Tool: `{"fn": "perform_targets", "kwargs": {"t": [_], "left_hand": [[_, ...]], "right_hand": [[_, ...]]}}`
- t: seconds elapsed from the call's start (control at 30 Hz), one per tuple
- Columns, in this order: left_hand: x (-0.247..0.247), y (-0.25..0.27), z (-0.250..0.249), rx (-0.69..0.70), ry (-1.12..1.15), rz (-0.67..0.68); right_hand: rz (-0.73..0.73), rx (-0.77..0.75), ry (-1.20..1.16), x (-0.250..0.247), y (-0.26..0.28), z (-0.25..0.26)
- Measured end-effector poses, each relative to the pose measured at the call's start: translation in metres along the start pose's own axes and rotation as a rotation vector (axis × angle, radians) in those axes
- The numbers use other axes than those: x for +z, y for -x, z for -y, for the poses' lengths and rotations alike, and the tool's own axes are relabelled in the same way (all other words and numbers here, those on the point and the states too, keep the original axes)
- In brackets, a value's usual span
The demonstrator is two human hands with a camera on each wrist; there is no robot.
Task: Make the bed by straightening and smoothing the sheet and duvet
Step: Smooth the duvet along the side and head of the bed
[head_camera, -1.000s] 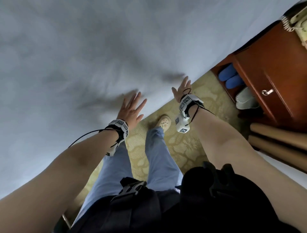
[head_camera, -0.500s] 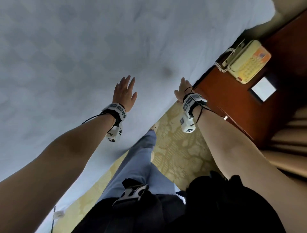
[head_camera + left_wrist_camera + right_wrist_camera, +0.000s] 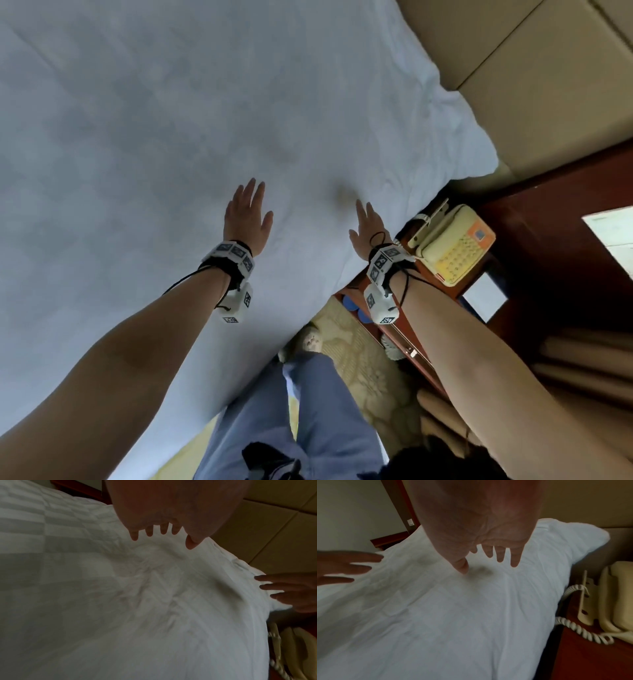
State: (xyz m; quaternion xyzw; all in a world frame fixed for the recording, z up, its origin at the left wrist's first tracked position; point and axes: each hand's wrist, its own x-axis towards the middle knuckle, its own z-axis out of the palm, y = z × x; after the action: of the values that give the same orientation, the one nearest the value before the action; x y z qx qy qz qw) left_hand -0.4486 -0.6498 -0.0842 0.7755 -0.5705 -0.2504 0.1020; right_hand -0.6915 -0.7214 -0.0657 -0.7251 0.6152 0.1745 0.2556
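Both hands are flat out over the white duvet, fingers straight and spread, nothing gripped. Left hand sits around the middle of the head view, right hand at about 3 o'clock from it, near the bed's edge. Can't really tell if the palms press the fabric or just hover, it's blurry. Creases fan out toward 1 o'clock. A yellow phone sits on the nightstand just beside the bed.
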Motion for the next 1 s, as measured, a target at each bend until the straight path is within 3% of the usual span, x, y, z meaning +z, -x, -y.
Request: {"fn": "perform_targets", "kwargs": {"t": [0.27,0.43,0.5,0.67,0.8,0.87,0.93,1.0], "left_hand": [[0.001,-0.094,-0.076,-0.104,0.092,-0.064],[0.040,-0.159,-0.112,-0.108,0.025,-0.018],[0.060,-0.178,-0.129,-0.103,0.016,0.018],[0.097,-0.212,-0.177,-0.006,-0.034,0.126],[0.109,-0.243,-0.216,0.052,-0.070,0.191],[0.113,-0.254,-0.230,0.050,-0.049,0.184],[0.117,-0.263,-0.237,0.028,-0.037,0.187],[0.118,-0.268,-0.238,0.003,-0.036,0.202]], "right_hand": [[-0.132,-0.248,0.075,-0.066,-0.118,-0.009],[-0.017,-0.354,0.123,-0.087,-0.205,-0.047],[0.008,-0.315,0.157,-0.092,-0.233,-0.079],[-0.069,-0.012,0.089,-0.126,-0.274,-0.176],[-0.444,-0.054,0.080,-0.148,-0.285,-0.213],[-0.583,0.069,0.042,-0.153,-0.290,-0.222],[-0.583,0.203,-0.020,-0.158,-0.298,-0.229],[-0.501,0.235,-0.044,-0.160,-0.305,-0.233]]}}
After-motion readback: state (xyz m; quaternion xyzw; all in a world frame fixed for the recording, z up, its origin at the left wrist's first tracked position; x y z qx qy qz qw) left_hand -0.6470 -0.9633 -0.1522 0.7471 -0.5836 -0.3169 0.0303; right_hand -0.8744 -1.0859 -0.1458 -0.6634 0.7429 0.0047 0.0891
